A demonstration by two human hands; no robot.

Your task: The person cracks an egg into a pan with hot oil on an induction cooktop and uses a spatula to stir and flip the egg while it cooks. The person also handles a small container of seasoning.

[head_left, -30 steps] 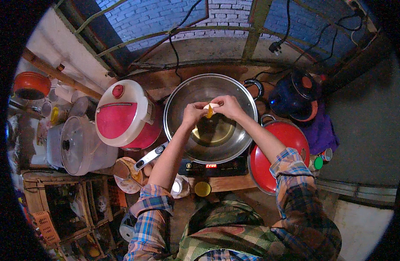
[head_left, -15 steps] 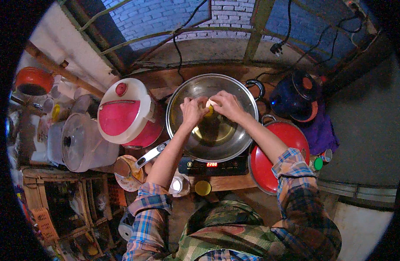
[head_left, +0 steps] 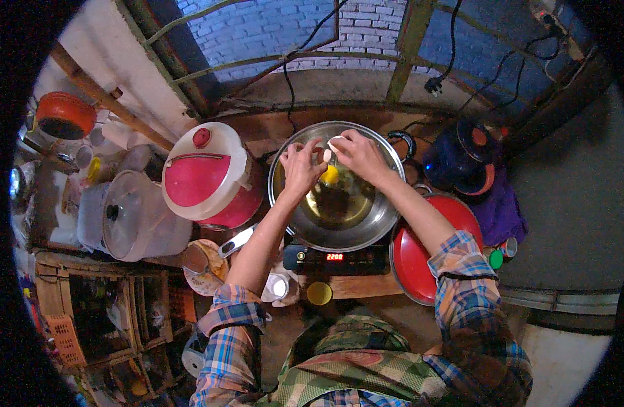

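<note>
Above a wide steel wok (head_left: 380,214) with yellowish oil in its bottom, a cracked egg is parted into two shell pieces. My left hand (head_left: 301,167) pinches one pale eggshell half (head_left: 327,157). The other eggshell half (head_left: 336,143) is in the fingers of my right hand (head_left: 363,161). Just below the shells is a bright yellow yolk (head_left: 330,175); whether it is still falling or touches the oil, I cannot tell. The wok stands on a black induction cooker (head_left: 335,261) with a lit red display.
Left of the wok stands a red-and-white rice cooker (head_left: 200,176), with clear plastic tubs (head_left: 145,227) beyond. A red lid (head_left: 437,237) lies on the right, near a dark kettle (head_left: 458,152). A small yellow lid (head_left: 319,293) and a white-topped jar (head_left: 278,286) are in front.
My hands have drawn slightly apart, splitting the shell into two pieces. The yolk now shows bright and whole beneath them. The whole view has shifted a little.
</note>
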